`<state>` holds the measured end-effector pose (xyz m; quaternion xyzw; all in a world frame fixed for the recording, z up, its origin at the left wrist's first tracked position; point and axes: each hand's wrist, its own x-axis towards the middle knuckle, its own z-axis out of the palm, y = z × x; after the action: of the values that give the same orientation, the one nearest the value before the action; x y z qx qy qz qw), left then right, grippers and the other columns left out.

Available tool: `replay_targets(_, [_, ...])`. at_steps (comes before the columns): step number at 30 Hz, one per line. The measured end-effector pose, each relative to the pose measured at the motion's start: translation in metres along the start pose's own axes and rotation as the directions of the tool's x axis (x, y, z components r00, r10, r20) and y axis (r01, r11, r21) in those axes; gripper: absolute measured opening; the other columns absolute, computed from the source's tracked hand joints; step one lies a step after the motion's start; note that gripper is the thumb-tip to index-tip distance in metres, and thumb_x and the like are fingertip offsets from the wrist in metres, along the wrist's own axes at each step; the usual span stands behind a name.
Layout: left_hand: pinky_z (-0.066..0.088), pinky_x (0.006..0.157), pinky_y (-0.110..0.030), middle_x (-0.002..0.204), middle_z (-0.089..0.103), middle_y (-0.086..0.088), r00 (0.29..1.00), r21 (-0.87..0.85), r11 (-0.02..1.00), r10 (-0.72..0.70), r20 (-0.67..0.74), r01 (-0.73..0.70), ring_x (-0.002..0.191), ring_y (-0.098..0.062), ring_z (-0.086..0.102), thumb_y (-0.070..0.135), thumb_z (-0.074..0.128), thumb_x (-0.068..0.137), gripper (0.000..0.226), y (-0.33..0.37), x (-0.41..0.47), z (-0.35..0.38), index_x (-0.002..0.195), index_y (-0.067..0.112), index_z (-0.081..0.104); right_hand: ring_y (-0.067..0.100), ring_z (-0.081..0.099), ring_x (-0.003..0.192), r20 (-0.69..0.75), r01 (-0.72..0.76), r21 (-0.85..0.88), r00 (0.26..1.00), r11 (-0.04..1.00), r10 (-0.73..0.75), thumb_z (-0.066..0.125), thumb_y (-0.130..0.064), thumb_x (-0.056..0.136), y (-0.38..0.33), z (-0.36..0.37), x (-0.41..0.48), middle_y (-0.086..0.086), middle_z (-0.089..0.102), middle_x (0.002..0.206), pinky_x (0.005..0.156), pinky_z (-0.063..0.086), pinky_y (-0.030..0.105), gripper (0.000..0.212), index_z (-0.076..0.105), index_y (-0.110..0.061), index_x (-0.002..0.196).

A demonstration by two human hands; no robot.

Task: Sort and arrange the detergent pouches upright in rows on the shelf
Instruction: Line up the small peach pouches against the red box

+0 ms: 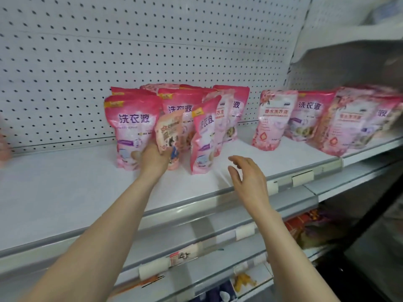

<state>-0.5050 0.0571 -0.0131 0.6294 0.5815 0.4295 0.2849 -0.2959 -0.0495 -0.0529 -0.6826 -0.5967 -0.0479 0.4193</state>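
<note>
Left fingers (148, 149) around glossy crinkled pouch (169, 131)

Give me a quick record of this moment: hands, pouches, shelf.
left hand: grips pale pouch near its bottom
right hand: open, holds nothing, above the front of the shelf
left cluster: pink pouches standing, crowded
leaning pouch: tilted, just right of the held one
right group: standing apart, far end blurred

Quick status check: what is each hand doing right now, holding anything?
Left hand: grip closed around a pale pink pouch, held upright.
Right hand: open, fingers relaxed, holding nothing.
</note>
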Motion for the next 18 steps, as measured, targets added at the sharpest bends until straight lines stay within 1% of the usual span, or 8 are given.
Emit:
replay_targets(2, [0.028, 0.075, -0.024, 0.125, 0.062, -0.016, 0.997, -0.026, 0.999, -0.022, -0.076, 0.020, 0.122, -0.031, 0.046, 0.016, 0.050, 0.097, 0.034, 0.004, -0.002, 0.006, 0.130, 0.008, 0.054, 0.022, 0.059, 0.111, 0.013, 0.008, 0.013, 1.000, 1.000, -0.008, 0.054, -0.021, 0.099, 0.018, -0.005, 0.011, 0.001, 0.064, 0.123, 0.091, 0.049, 0.037, 0.029, 0.062, -0.017, 0.126])
replay_targets(4, [0.042, 0.081, -0.024, 0.121, 0.063, -0.016, 0.981, -0.122, 0.992, -0.027, -0.193, 0.004, 0.115, -0.031, 0.056, 0.016, 0.053, 0.094, 0.034, -0.001, -0.003, 0.008, 0.127, 0.010, 0.057, 0.021, 0.059, 0.112, 0.031, 0.014, 0.032, 0.999, 0.999, -0.015, 0.053, -0.021, 0.099, 0.035, -0.007, 0.020, 0.001, 0.063, 0.124, 0.093, 0.048, 0.037, 0.029, 0.061, -0.017, 0.127])
replay_targets(6, [0.054, 0.080, -0.026, 0.117, 0.066, -0.007, 0.955, -0.238, 0.971, -0.038, -0.296, -0.035, 0.104, -0.022, 0.064, 0.018, 0.057, 0.092, 0.034, -0.003, -0.014, 0.002, 0.125, 0.012, 0.058, 0.019, 0.058, 0.112, 0.047, 0.018, 0.055, 0.999, 0.998, -0.020, 0.052, -0.022, 0.100, 0.048, -0.007, 0.025, 0.000, 0.063, 0.125, 0.093, 0.048, 0.035, 0.029, 0.060, -0.018, 0.128])
replay_targets(8, [0.055, 0.075, -0.018, 0.116, 0.065, 0.002, 0.932, -0.373, 0.923, -0.043, -0.359, -0.100, 0.098, -0.011, 0.065, 0.014, 0.058, 0.093, 0.033, 0.003, -0.035, -0.005, 0.125, 0.012, 0.056, 0.019, 0.058, 0.112, 0.067, 0.009, 0.093, 0.998, 0.996, -0.015, 0.052, -0.023, 0.100, 0.057, -0.007, 0.025, -0.001, 0.063, 0.125, 0.093, 0.050, 0.037, 0.029, 0.060, -0.019, 0.128])
replay_targets(9, [0.055, 0.077, -0.021, 0.117, 0.066, 0.003, 0.930, -0.427, 0.894, -0.035, -0.365, -0.134, 0.098, -0.010, 0.067, 0.013, 0.058, 0.093, 0.033, 0.006, -0.047, -0.006, 0.126, 0.013, 0.055, 0.018, 0.058, 0.111, 0.075, -0.001, 0.120, 0.997, 0.993, -0.008, 0.051, -0.023, 0.100, 0.060, -0.007, 0.023, -0.001, 0.063, 0.124, 0.092, 0.051, 0.039, 0.029, 0.060, -0.020, 0.128])
replay_targets(11, [0.057, 0.077, -0.029, 0.115, 0.068, 0.004, 0.945, -0.492, 0.855, -0.005, -0.327, -0.165, 0.100, -0.010, 0.068, 0.014, 0.059, 0.093, 0.032, 0.013, -0.068, -0.006, 0.125, 0.015, 0.054, 0.017, 0.058, 0.110, 0.080, -0.027, 0.171, 0.997, 0.985, 0.014, 0.051, -0.023, 0.100, 0.066, -0.009, 0.018, -0.001, 0.063, 0.123, 0.092, 0.052, 0.042, 0.029, 0.060, -0.020, 0.127])
replay_targets(14, [0.058, 0.074, -0.024, 0.109, 0.069, 0.008, 0.976, -0.528, 0.832, 0.069, -0.207, -0.171, 0.097, -0.008, 0.069, 0.012, 0.058, 0.093, 0.029, 0.024, -0.088, 0.014, 0.121, 0.017, 0.054, 0.018, 0.059, 0.108, 0.047, -0.070, 0.207, 0.997, 0.976, 0.062, 0.052, -0.020, 0.099, 0.076, -0.018, 0.007, 0.000, 0.063, 0.121, 0.091, 0.052, 0.045, 0.029, 0.060, -0.019, 0.126])
replay_targets(18, [0.058, 0.068, -0.025, 0.102, 0.072, 0.007, 0.992, -0.583, 0.806, 0.127, 0.002, -0.102, 0.091, -0.012, 0.071, 0.008, 0.060, 0.091, 0.027, 0.037, -0.103, 0.056, 0.117, 0.015, 0.057, 0.016, 0.059, 0.106, 0.000, -0.133, 0.253, 0.990, 0.958, 0.138, 0.052, -0.020, 0.099, 0.088, -0.043, -0.009, -0.002, 0.062, 0.121, 0.094, 0.051, 0.040, 0.029, 0.060, -0.019, 0.127])
